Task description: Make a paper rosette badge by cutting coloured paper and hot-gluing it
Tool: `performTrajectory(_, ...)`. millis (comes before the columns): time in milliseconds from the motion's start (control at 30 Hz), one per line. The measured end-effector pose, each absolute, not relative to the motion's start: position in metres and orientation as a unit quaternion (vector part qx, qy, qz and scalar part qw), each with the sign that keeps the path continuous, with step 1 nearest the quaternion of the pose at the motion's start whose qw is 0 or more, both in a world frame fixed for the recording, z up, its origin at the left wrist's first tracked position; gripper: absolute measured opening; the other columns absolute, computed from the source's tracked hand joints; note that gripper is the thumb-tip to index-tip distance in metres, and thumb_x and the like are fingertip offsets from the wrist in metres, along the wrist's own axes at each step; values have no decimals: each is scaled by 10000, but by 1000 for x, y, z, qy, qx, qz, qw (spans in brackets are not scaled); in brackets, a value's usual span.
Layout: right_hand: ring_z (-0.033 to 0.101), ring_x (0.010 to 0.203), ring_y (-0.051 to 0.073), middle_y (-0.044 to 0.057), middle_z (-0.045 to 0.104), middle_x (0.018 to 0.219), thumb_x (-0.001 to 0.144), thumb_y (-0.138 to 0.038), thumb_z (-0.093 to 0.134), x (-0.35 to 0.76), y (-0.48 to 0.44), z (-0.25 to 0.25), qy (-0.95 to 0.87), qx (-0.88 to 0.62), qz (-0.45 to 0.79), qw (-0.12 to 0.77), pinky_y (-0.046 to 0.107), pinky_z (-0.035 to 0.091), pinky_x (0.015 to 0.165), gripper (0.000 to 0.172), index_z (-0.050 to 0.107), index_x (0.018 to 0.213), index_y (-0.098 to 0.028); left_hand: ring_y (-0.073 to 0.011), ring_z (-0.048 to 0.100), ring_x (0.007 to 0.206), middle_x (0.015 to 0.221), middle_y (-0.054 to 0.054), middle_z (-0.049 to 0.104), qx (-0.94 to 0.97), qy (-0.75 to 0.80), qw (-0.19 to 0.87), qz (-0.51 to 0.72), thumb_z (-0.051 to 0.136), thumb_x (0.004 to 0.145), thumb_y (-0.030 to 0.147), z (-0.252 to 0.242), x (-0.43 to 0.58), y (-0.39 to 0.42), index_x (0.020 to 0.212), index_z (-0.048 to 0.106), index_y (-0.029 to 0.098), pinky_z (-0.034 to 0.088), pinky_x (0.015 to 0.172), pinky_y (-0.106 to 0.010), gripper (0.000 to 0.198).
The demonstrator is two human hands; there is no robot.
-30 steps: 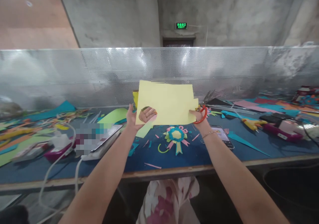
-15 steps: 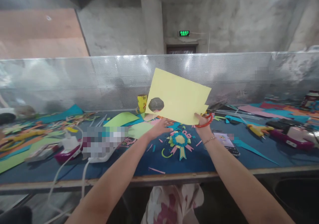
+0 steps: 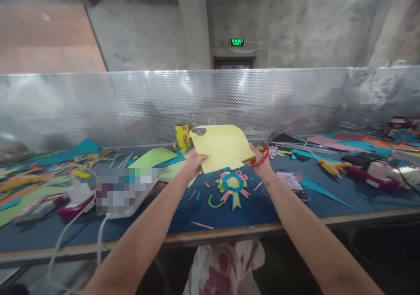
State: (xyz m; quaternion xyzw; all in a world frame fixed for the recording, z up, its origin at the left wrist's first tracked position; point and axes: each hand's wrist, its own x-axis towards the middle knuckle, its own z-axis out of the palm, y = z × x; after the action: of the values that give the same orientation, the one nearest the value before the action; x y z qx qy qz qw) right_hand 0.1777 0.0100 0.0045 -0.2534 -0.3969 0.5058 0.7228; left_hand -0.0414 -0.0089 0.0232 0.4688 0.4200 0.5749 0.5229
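One pale yellow sheet (image 3: 221, 148), a round hole in its far left corner: I viewed it raised over the blue surface (image 3: 187, 207), just beyond a paper rosette (image 3: 232, 182). Left hand (image 3: 194, 163): forearm reached forward and inward, fingers gripping the sheet's left edge, thumb on top. Right hand (image 3: 261, 167): forearm angled inward, fingers closed on the right edge, red-handled scissors (image 3: 265, 156) looped at them.

And you're working in a craft workshop! Coloured paper (image 3: 154, 158) and a glue gun (image 3: 331, 168) are littering your blue bench (image 3: 262, 216), while an exit sign (image 3: 237, 42) is glowing on the concrete wall (image 3: 151, 32) beyond the perforated screen (image 3: 278, 96).
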Motion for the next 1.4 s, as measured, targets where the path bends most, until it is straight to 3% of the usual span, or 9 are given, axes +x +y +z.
performTrajectory(233, 628, 567, 194, 18, 614, 507, 514, -189, 695, 182, 15, -6, -439, -331, 573, 608, 282, 520, 508, 147, 569, 585, -164, -213, 634, 584, 636, -53, 668, 500, 447, 547, 502, 530, 543, -18, 29, -71, 0, 854, 615, 121, 512, 548, -307, 351)
performTrajectory(500, 582, 521, 133, -30, 625, 607, 458, -112, 685, 173, 19, -1, -413, -287, 485, 715, 282, 517, 556, 270, 535, 671, -184, -240, 636, 808, 850, -96, 667, 429, 244, 651, 576, 501, 738, 368, 21, -56, -6, 891, 584, 144, 512, 722, -390, 284)
performTrajectory(600, 564, 529, 114, -20, 619, 647, 466, -139, 685, 175, 20, 2, -391, -265, 449, 759, 248, 498, 532, 269, 510, 665, -186, -202, 640, 740, 740, -62, 653, 474, 264, 649, 533, 613, 656, 235, 9, -38, -9, 815, 552, 140, 492, 780, -381, 195)
performTrajectory(700, 532, 508, 90, -29, 599, 648, 484, -151, 678, 177, 20, 3, -390, -254, 433, 772, 226, 486, 521, 263, 492, 664, -195, -231, 616, 898, 910, -81, 656, 587, 270, 596, 477, 738, 501, 81, 1, -19, -19, 973, 526, 159, 468, 828, -375, 523)
performTrajectory(800, 538, 519, 83, -41, 585, 642, 494, -153, 676, 175, 19, 3, -401, -246, 431, 770, 215, 487, 533, 273, 487, 685, -204, -276, 574, 1003, 1022, -127, 634, 579, 237, 622, 471, 748, 568, 261, 2, -3, -30, 1051, 518, 156, 474, 834, -389, 545)
performTrajectory(867, 561, 545, 100, -36, 589, 636, 483, -165, 681, 172, 16, 3, -403, -239, 441, 766, 224, 495, 541, 288, 483, 688, -202, -271, 598, 960, 1031, -133, 633, 520, 234, 640, 516, 633, 697, 401, 5, 3, -35, 1064, 524, 148, 499, 807, -402, 459)
performTrajectory(967, 600, 599, 149, -17, 606, 622, 444, -172, 694, 168, 11, 6, -403, -238, 468, 750, 267, 515, 569, 308, 484, 669, -193, -234, 646, 811, 999, -113, 648, 461, 266, 632, 563, 533, 792, 364, 11, 4, -35, 1107, 511, 146, 544, 716, -408, 383)
performTrajectory(1167, 629, 647, 204, 14, 627, 620, 397, -158, 721, 167, 9, 6, -411, -235, 502, 724, 316, 523, 605, 319, 513, 638, -171, -170, 639, 579, 753, -94, 672, 466, 373, 598, 535, 544, 783, 171, 12, -1, -32, 1081, 525, 80, 542, 486, -245, 312)
performTrajectory(1400, 563, 490, 143, -16, 551, 498, 407, -217, 742, 170, 11, 1, -411, -295, 497, 705, 246, 461, 446, 323, 466, 570, -172, -111, 580, 454, 703, -72, 670, 499, 409, 576, 503, 506, 816, 196, 6, 2, -33, 1083, 520, 99, 492, 424, -197, 285)
